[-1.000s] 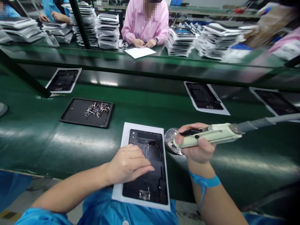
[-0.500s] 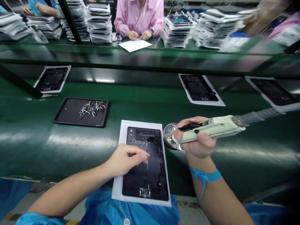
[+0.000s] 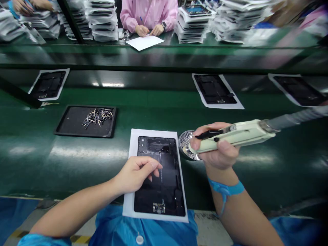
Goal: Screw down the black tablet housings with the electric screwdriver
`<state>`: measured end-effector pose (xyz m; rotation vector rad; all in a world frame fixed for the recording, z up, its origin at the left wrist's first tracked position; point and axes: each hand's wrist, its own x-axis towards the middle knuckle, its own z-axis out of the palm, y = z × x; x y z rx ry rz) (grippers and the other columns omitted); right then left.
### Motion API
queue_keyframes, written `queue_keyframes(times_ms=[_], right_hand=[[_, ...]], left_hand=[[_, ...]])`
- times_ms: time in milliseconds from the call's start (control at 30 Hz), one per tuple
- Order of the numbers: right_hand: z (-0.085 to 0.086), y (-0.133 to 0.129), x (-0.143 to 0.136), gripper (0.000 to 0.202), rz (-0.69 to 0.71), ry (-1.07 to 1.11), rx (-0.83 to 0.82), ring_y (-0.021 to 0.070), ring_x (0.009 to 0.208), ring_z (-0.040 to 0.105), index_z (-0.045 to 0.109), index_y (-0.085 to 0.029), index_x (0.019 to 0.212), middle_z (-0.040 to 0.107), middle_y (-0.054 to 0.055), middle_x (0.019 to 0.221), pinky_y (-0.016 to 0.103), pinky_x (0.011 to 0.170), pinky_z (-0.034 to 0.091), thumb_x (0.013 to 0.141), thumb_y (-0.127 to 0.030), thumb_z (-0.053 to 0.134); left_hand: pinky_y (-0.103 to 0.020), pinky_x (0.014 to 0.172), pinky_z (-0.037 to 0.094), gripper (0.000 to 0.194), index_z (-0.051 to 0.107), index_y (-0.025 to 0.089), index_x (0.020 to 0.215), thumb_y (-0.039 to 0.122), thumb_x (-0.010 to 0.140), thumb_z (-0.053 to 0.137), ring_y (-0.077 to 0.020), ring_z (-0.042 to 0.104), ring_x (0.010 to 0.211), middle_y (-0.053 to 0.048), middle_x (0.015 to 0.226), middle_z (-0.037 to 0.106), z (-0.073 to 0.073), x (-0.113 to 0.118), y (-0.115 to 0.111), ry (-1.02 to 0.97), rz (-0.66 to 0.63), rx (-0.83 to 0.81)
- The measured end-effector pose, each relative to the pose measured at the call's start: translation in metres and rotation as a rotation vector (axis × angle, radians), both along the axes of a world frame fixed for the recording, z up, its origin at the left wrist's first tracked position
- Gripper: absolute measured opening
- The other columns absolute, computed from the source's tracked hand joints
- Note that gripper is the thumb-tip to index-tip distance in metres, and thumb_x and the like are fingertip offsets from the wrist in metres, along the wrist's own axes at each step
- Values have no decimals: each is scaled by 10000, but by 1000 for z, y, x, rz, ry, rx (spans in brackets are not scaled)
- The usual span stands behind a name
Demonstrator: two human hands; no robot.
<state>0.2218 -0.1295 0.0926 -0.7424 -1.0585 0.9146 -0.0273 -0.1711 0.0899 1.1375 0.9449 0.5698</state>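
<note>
A black tablet back housing [image 3: 169, 184] lies on a white sheet [image 3: 129, 205] at the table's near edge, with a small circuit board at its lower end. Over its left middle hovers my left hand [image 3: 137, 172], thumb and forefinger pinched together; whatever is between them is too small to make out. My right hand [image 3: 217, 155] wraps round a pale green hand tool [image 3: 246, 135] with a black lever and a grey corrugated hose. The tool's tip is at a round, perforated metal piece [image 3: 186, 138] just right of the housing; whether the two are joined I cannot tell.
A black tray [image 3: 74, 128] of small loose parts stands at left. More housings on sheets lie farther back, one at left [image 3: 48, 83] and two at right, including this housing [image 3: 214, 89]. Across the raised ledge, a co-worker in pink [image 3: 150, 15] sits between paper-layered stacks [image 3: 102, 22].
The view has shifted slightly. My left fingers have curled a little over the housing. My right hand keeps its hold on the tool, beside the perforated piece.
</note>
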Motion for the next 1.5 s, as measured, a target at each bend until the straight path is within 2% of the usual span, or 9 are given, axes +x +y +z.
queue_keyframes(times_ms=[167, 333, 600, 733, 1033, 1200, 1400, 1500], right_hand=[[0, 0, 0, 284, -1, -21, -3, 173, 387, 576, 749, -348, 950, 738, 14, 764, 328, 325, 467, 741, -535, 800], [2, -1, -1, 277, 9, -7, 4, 172, 398, 588, 750, -342, 951, 738, 16, 764, 318, 318, 462, 746, -521, 801], [-2, 1, 1, 270, 51, 11, 40, 168, 417, 612, 754, -309, 991, 751, 17, 799, 306, 336, 485, 772, -465, 787], [-3, 1, 1, 264, 72, 19, 52, 175, 433, 616, 755, -301, 1010, 757, 20, 813, 307, 338, 484, 783, -434, 774], [-4, 1, 3, 260, 72, -21, 53, 165, 434, 597, 737, -339, 1019, 739, 14, 818, 305, 339, 473, 800, -475, 769], [-3, 1, 2, 261, 45, -22, 34, 167, 424, 596, 731, -336, 995, 739, 8, 797, 300, 331, 465, 783, -483, 772], [0, -1, 0, 290, 26, -21, -7, 167, 412, 597, 727, -324, 969, 735, 5, 784, 306, 340, 488, 748, -501, 791], [3, -4, -1, 289, 37, 9, -36, 178, 420, 591, 740, -311, 956, 730, 28, 774, 309, 325, 468, 736, -485, 807]], left_hand=[[-238, 605, 500, 538, 713, 134, 872, 658, 916, 596, -118, 596, 631, -40, 732, 689, -2, 1, -1, -15, -8, -9], [-233, 605, 487, 523, 686, 134, 856, 641, 932, 580, -104, 580, 604, -26, 716, 671, 1, 2, 0, 15, -4, 16], [-224, 615, 513, 377, 725, 135, 814, 479, 933, 628, -104, 612, 636, -49, 806, 721, 7, 1, -2, 39, -75, 83], [-223, 618, 523, 329, 755, 143, 795, 409, 933, 619, -114, 635, 648, -49, 788, 739, 7, 0, -2, 41, -91, 143], [-231, 673, 554, 305, 764, 148, 707, 375, 878, 653, -154, 701, 728, -53, 724, 757, 5, 0, 0, 35, -55, 0], [-246, 644, 565, 289, 777, 143, 757, 398, 848, 678, -165, 708, 705, -56, 722, 765, 4, 1, 0, 33, -32, -68], [-275, 824, 580, 285, 764, 163, 658, 354, 843, 662, -182, 733, 821, -51, 716, 769, 3, 0, 2, 35, -41, 3], [-260, 763, 569, 236, 800, 155, 739, 333, 823, 670, -165, 713, 745, -50, 727, 770, 1, -1, 1, 36, -37, 24]])
